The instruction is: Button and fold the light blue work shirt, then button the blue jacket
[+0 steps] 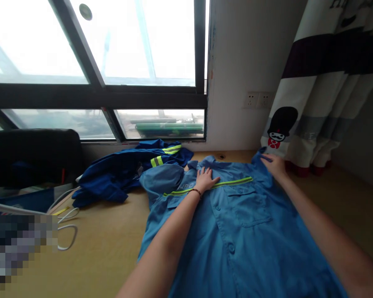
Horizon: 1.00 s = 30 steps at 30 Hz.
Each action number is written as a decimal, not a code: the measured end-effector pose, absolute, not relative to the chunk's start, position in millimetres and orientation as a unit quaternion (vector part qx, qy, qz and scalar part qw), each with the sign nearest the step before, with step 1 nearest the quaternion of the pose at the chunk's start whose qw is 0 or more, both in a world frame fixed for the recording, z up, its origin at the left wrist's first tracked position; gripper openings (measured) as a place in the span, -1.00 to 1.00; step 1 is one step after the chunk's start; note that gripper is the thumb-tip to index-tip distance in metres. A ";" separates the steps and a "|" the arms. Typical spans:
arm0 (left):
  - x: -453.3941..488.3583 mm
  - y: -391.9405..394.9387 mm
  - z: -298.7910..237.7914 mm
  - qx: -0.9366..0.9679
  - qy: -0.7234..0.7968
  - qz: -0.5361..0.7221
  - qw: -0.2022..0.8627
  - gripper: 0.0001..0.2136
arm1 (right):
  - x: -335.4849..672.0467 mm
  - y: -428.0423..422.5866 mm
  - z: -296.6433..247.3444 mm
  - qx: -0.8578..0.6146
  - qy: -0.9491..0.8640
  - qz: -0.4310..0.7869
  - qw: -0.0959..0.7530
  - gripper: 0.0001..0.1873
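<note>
A blue work shirt [251,248] with a yellow-green reflective stripe, chest pockets and buttons lies front side up on the wooden table, its collar toward the window. My left hand [206,179] rests flat on the upper chest, fingers spread across the stripe. At the right shoulder, my right hand [274,164] pinches the shirt's fabric between thumb and fingers. The shirt's left side bunches into a rounded fold near the shoulder. Its lower end runs past the bottom of the view.
Behind on the left lies a crumpled darker blue garment [112,174] with reflective bands. A white cable [69,236] loops on the table [105,248] at left, near a black chair back [34,155]. A patterned curtain [313,99] hangs at right, beside wall sockets [258,99].
</note>
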<state>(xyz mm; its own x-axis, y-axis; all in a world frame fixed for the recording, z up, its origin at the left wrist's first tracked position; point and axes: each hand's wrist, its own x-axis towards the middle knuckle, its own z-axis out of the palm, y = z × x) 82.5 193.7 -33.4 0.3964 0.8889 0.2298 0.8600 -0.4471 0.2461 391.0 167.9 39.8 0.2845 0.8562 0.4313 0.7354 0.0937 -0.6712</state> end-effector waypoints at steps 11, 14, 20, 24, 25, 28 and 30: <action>73.7 194.0 -41.7 0.801 0.572 0.174 0.031 -0.43 | 296.0 175.2 -1.7 -0.661 -0.743 0.017 0.109 -0.47; 61.9 171.1 -37.0 0.822 0.536 0.189 0.021 -0.53 | 308.4 188.2 -32.8 -0.706 -0.703 0.012 0.087 -0.44; -14.5 128.9 12.1 0.695 0.610 0.370 -0.085 -0.57 | 316.0 203.7 -49.6 -0.737 -0.667 -0.015 0.106 -0.44; -90.8 137.9 45.0 0.426 0.807 0.408 -0.025 -0.46 | 295.0 190.0 -44.6 -0.720 -0.662 -0.133 0.160 -0.56; -105.7 142.1 47.2 0.428 0.818 0.382 0.032 -0.41 | 285.8 183.9 -42.0 -0.711 -0.665 -0.153 0.172 -0.59; -131.9 150.0 41.7 0.475 0.809 0.309 0.154 -0.27 | 250.7 164.3 -32.5 -0.673 -0.697 -0.144 0.199 -0.64; -138.2 149.9 34.7 0.437 0.830 0.301 0.172 -0.19 | 225.5 152.6 -27.4 -0.645 -0.723 -0.122 0.215 -0.65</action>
<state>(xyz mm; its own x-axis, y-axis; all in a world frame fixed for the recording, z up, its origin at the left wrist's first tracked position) -138.2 149.9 34.7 -0.5588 0.8290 -0.0219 0.6226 0.4369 0.6492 225.5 152.6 -27.4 -0.0744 0.8806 0.4679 0.9854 0.1371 -0.1013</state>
